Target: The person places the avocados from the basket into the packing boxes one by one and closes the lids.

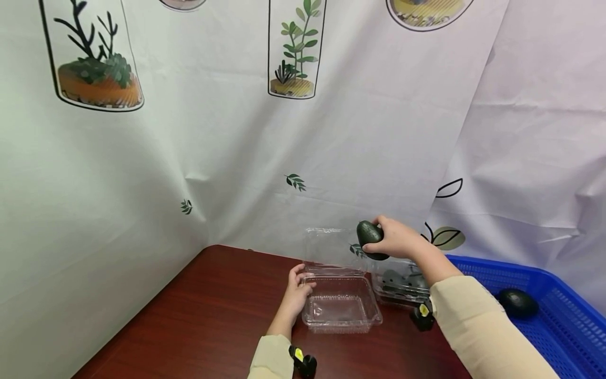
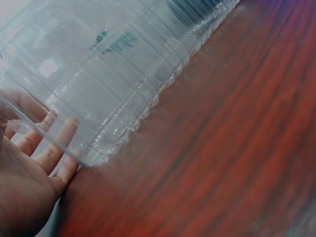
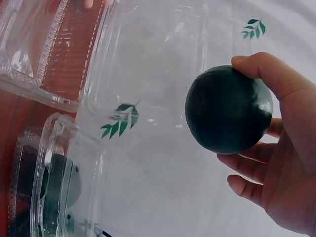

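My right hand (image 1: 393,239) grips a dark green avocado (image 1: 369,234) in the air, above and behind the containers. In the right wrist view, the thumb lies on one side of this avocado (image 3: 227,109) and the fingers on the other. My left hand (image 1: 297,292) holds the left wall of a clear plastic clamshell container (image 1: 341,310) on the table. Its fingers (image 2: 59,140) lie against the outside of the wall, and the thumb shows through the plastic. The container's hinged lid (image 1: 331,247) stands raised at the back, with nothing in the tray.
A second clear container (image 1: 400,281), lid down, holds dark green items just right of the first. Further right, a blue plastic basket (image 1: 558,310) has one avocado (image 1: 518,303) in it. A white printed cloth (image 1: 236,158) hangs behind the brown table (image 1: 189,326).
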A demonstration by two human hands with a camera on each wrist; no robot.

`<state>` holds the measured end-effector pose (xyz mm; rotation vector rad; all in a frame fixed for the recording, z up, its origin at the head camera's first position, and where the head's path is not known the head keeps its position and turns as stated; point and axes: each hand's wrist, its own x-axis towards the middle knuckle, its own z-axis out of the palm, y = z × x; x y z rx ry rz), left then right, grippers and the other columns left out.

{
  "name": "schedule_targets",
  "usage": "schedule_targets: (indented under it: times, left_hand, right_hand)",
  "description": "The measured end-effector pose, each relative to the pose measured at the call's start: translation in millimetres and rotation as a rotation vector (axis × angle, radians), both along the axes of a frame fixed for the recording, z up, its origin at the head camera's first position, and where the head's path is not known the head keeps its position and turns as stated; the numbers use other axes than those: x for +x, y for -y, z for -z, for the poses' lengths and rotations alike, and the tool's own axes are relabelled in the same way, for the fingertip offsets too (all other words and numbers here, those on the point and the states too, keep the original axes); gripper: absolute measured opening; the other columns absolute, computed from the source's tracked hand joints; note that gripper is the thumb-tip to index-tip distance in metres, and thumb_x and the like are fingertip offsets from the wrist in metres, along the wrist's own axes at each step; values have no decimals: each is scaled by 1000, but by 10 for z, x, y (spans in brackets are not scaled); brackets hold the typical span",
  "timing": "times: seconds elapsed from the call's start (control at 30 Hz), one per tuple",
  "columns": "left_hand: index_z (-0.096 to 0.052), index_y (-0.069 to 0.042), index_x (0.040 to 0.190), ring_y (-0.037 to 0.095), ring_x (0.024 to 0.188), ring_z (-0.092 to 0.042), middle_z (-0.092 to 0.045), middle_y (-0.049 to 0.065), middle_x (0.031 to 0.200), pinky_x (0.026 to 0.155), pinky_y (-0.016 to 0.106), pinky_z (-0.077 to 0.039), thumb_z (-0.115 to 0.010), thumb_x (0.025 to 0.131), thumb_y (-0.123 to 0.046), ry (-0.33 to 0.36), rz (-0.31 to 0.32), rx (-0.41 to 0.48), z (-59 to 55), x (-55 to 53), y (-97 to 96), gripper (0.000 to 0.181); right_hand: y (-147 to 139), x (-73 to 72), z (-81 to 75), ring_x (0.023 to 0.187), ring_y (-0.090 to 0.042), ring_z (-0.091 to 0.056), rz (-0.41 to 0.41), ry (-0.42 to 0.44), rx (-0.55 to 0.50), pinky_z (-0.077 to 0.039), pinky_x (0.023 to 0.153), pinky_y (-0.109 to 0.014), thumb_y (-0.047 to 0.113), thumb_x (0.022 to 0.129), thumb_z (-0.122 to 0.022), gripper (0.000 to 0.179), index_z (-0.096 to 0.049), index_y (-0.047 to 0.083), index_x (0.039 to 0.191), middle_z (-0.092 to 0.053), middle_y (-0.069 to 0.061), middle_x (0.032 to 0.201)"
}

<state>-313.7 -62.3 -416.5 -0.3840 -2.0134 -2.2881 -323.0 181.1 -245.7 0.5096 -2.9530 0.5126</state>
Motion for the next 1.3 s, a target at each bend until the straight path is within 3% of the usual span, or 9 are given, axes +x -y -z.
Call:
schedule_targets:
  times: [0.43, 0.87, 1.3]
  left_hand:
    - [-22, 0, 136, 42, 102, -54, -46, 24, 120, 73, 32, -44, -42, 77, 14, -2, -12, 7, 296, -254, -17, 63]
    - [-22, -1, 135, 42, 100, -54, -47, 23, 119, 71, 31, -44, -43, 76, 14, -13, -20, 15, 312, -256, -17, 64]
    - [-21, 1, 135, 44, 101, -53, -46, 27, 120, 70, 30, -43, -42, 76, 15, 5, -13, 17, 292, -278, -24, 64]
  right_hand:
    - [101, -25, 56, 85, -25, -58, -20, 25, -25, -47, 70, -41, 42, 77, -69, 65, -44, 1, 122, -58, -15, 102]
    - [170, -17, 99, 82, -24, -58, 0, 63, -34, -46, 68, -40, 45, 78, -68, 67, -42, 3, 124, -59, -12, 99]
    - [184, -23, 241, 79, -21, -58, 16, 95, -27, -46, 65, -39, 46, 78, -68, 68, -42, 4, 126, -60, -9, 96]
